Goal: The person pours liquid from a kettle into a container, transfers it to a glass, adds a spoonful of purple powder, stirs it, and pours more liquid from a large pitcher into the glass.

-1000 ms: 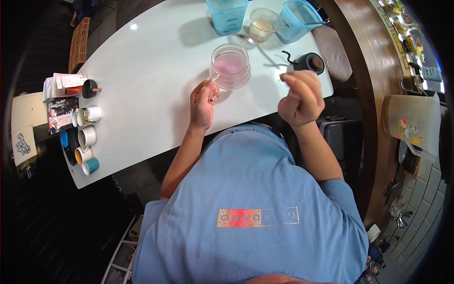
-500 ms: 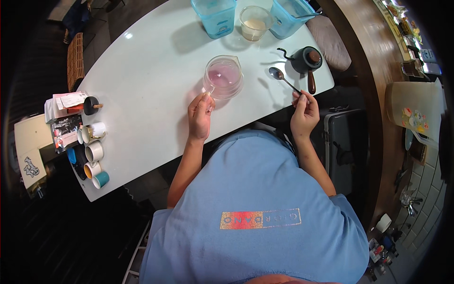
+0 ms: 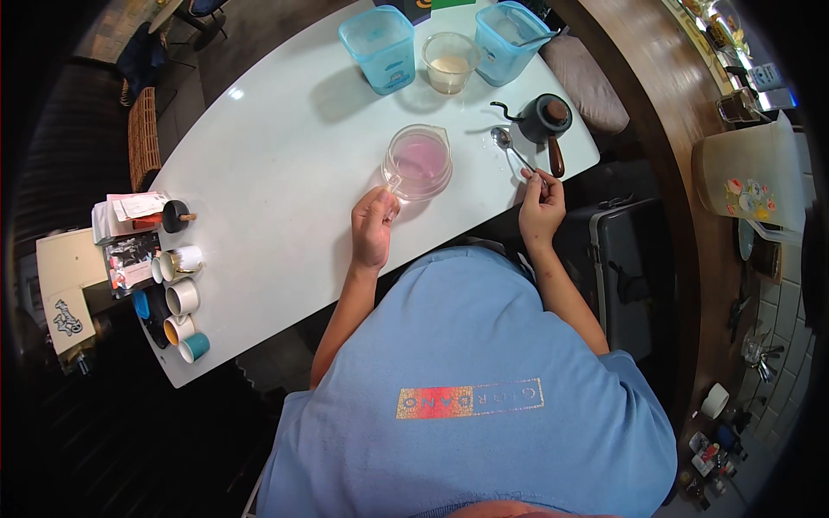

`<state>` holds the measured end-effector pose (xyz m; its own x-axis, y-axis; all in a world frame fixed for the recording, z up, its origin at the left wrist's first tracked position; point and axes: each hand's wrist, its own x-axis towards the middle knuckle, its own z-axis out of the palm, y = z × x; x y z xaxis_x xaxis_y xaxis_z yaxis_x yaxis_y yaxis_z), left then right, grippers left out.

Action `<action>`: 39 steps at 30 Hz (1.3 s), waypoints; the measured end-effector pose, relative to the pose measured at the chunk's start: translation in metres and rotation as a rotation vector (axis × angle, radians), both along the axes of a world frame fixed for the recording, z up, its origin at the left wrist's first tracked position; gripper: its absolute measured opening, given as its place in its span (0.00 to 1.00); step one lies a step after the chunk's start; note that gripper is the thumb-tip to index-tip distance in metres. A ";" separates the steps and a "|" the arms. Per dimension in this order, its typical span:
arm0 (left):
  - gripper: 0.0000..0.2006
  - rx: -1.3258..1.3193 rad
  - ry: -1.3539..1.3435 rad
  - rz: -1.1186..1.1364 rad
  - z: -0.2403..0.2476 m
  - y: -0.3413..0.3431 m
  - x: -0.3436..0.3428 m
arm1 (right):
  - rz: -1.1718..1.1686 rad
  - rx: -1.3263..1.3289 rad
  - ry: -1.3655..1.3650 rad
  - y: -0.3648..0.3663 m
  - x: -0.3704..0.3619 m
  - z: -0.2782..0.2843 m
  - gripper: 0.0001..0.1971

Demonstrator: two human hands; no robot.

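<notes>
A clear glass jug [image 3: 417,164] with a spout and some pink liquid is over the near middle of the white table. My left hand [image 3: 373,226] is closed around its handle; I cannot tell whether its base touches the tabletop. To the right, my right hand [image 3: 541,207] pinches the end of a metal spoon [image 3: 503,140]. The spoon's bowl points away from me, low over or on the table, beside a black gooseneck kettle [image 3: 544,119] with a brown handle and lid knob.
At the far side stand a light blue tub [image 3: 380,53], a clear plastic cup [image 3: 449,65] with pale contents, and another blue tub [image 3: 505,47] with a utensil in it. Several mugs [image 3: 181,295] line the left end of the white table [image 3: 276,198]. A dark suitcase [image 3: 626,268] stands at right.
My view has shifted a little. The jug has moved slightly right across the table in my left hand, its liquid lying differently. The spoon has come closer to the kettle and looks lower.
</notes>
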<state>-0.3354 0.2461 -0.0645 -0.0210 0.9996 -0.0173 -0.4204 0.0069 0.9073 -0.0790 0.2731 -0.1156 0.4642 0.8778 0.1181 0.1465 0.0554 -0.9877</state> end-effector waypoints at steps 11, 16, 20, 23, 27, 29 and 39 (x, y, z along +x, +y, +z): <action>0.14 -0.008 0.002 0.054 0.005 -0.022 -0.017 | -0.193 -0.104 -0.475 0.007 0.011 -0.010 0.08; 0.14 -0.023 -0.033 0.043 -0.006 -0.028 -0.028 | -0.199 -0.127 -0.509 0.007 0.011 -0.013 0.08; 0.14 -0.039 -0.054 0.032 -0.010 -0.027 -0.033 | -0.221 0.002 -0.690 0.009 0.010 -0.016 0.08; 0.14 -0.045 -0.057 0.016 -0.008 -0.024 -0.033 | -0.197 -0.077 -0.721 0.005 0.010 -0.016 0.08; 0.14 -0.044 -0.073 -0.030 -0.013 -0.023 -0.035 | -0.211 0.000 -0.849 0.004 0.012 -0.019 0.08; 0.14 -0.051 -0.086 -0.044 -0.014 -0.023 -0.033 | -0.225 0.028 -0.889 0.003 0.013 -0.020 0.08; 0.15 -0.082 -0.038 -0.183 0.000 -0.026 -0.016 | -0.162 0.030 -0.729 -0.015 -0.005 0.010 0.09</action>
